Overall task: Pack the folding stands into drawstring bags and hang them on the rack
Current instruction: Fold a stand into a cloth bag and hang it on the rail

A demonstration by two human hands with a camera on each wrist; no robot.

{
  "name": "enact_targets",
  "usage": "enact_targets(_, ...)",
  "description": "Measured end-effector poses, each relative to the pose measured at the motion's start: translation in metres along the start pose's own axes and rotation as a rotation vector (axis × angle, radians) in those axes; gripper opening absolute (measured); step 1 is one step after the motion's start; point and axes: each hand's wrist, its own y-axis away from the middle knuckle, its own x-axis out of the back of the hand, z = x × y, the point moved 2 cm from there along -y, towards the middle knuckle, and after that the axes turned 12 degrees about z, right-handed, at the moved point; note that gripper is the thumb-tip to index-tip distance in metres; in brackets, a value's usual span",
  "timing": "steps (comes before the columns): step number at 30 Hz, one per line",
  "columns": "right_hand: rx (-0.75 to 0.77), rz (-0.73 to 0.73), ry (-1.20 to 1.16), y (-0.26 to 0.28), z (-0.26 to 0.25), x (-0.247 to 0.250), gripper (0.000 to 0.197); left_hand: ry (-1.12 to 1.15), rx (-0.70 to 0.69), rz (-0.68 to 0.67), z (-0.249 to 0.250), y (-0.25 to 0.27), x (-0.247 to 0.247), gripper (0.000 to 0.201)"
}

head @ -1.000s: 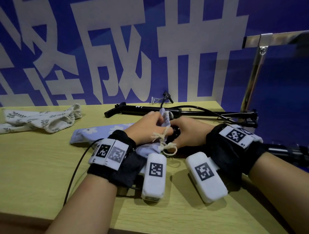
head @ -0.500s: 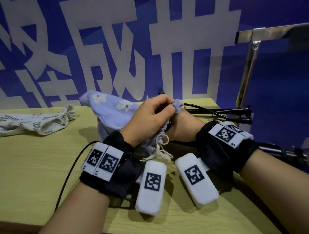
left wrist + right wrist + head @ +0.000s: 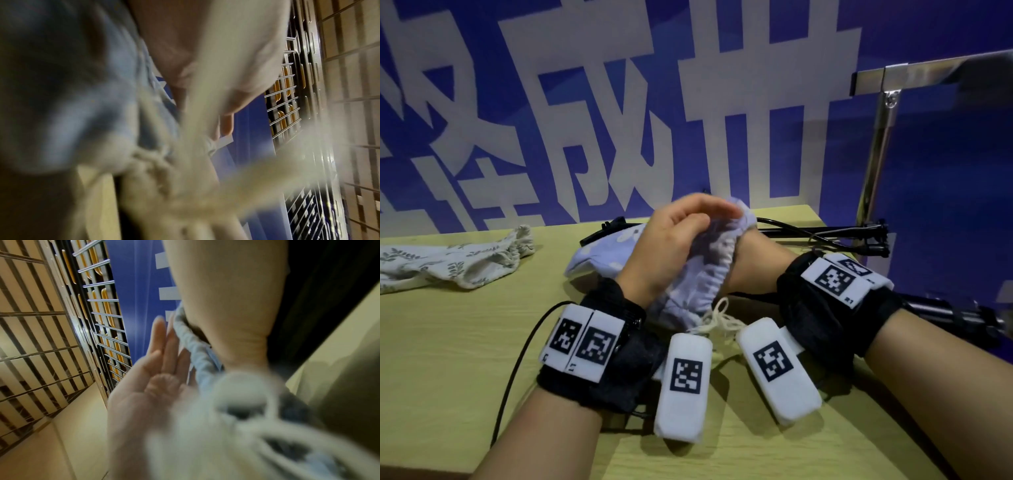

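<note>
My left hand (image 3: 688,222) holds up the gathered mouth of a pale blue flowered drawstring bag (image 3: 698,274), pinching its rim near the top. My right hand (image 3: 756,260) reaches into that mouth from the right, and its fingers are hidden inside the cloth. The bag's cream drawstring (image 3: 719,318) hangs in loops between my wrists. A black folding stand (image 3: 825,233) lies on the table behind the bag. In the right wrist view the bag's rim (image 3: 195,350) runs between my two hands. The left wrist view is blurred, showing mostly blue cloth (image 3: 82,97).
A white leaf-print drawstring bag (image 3: 465,260) lies crumpled at the table's back left. A second black stand (image 3: 945,315) sticks out past my right forearm. The chrome rack post (image 3: 876,154) and bar rise at the right edge of the wooden table (image 3: 448,342).
The blue bag lay flat on the table a second ago. My left hand has lifted its mouth, and my right hand has gone deeper inside it.
</note>
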Motion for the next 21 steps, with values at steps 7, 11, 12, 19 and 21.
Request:
enact_targets(7,-0.154,0.308,-0.32,-0.022,0.037,0.048,0.015,-0.257,-0.106,0.788,-0.007,-0.005,0.025,0.028)
enact_targets(11,-0.188,0.395,-0.361,-0.022,0.053,0.053,0.016,0.021,0.446,0.484,-0.032,-0.009,0.014,0.081)
enact_targets(12,-0.187,0.347,-0.352,-0.022,0.05,0.051,0.015,-0.005,0.446,0.415,-0.035,-0.008,0.009,0.084)
enact_targets(19,-0.204,0.125,-0.249,-0.016,0.054,0.042,0.02,-0.618,-0.077,0.091,-0.033,-0.005,0.01,0.029)
enact_targets(21,-0.261,0.093,-0.304,-0.019,0.057,0.034,0.014,-0.676,-0.153,0.118,-0.031,-0.006,0.015,0.008)
